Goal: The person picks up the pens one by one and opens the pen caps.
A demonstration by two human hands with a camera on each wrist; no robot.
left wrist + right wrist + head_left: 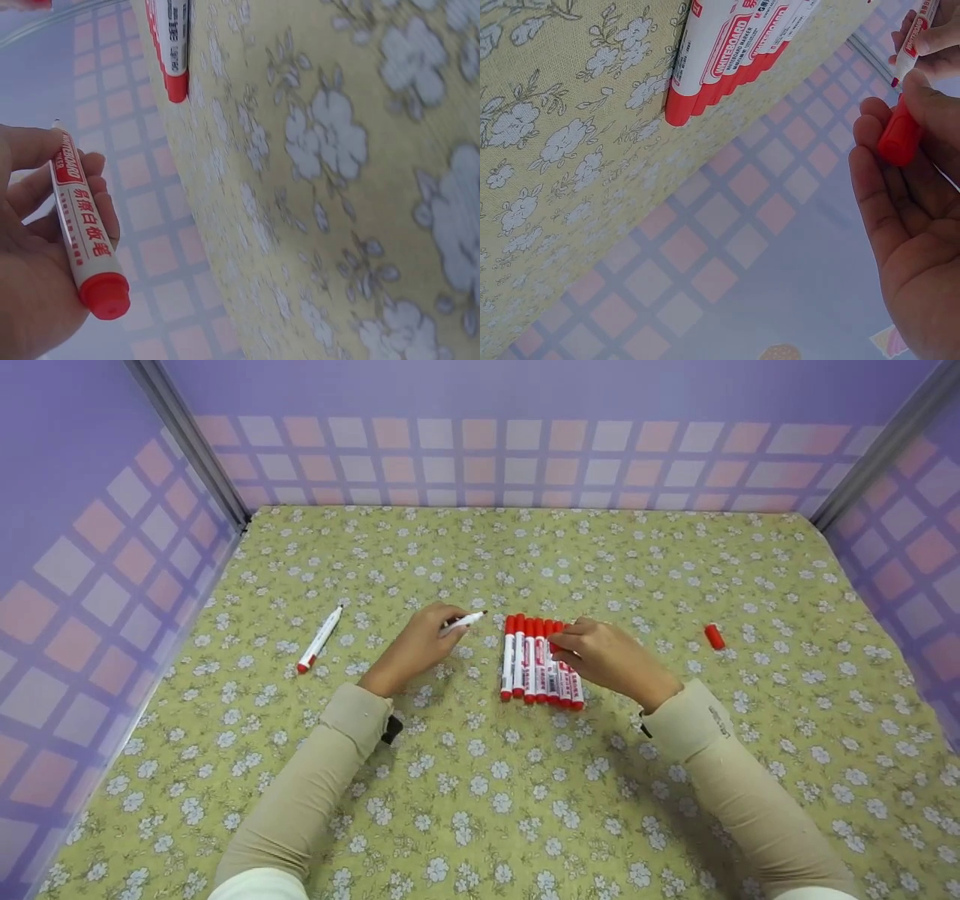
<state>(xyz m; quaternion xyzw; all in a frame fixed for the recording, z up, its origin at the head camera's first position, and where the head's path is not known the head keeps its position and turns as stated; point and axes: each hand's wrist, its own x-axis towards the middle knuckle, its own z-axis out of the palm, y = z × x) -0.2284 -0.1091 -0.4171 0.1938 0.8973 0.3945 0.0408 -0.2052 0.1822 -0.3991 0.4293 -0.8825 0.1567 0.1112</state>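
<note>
Near the centre of the head view, on the yellow-green flowered cloth surface point(480, 780), a tidy row of capped white markers with red caps and red ends point(540, 660), lying side by side and touching, seemingly finished with. Just left of that row, the left hand point(416, 649) curled round an uncapped white marker with a dark tip point(463, 621), tip pointing toward the row; from the left wrist view, the same white barrel with red lettering and red end plug point(84, 232) pinched between thumb and fingers, so that grip closed on the marker. On the right of the row, the right hand point(607, 660) resting at the row's upper right corner, and in the right wrist view a small red plastic cap point(898, 139) clamped between thumb and fingertips, with the bare marker tip close above it but apart from it: grip closed on the cap, cap not yet on. By this judgement, most of the capping done, this marker midway. Well apart at centre left of the frame, another white marker with a red end point(319, 639) lying alone, apparently uncapped, though too small to be sure. Toward the right edge of the frame, a loose red cap point(714, 637) on the cloth, likely meant for it. Around everything, purple walls with a grid of pale squares point(112, 555).
</note>
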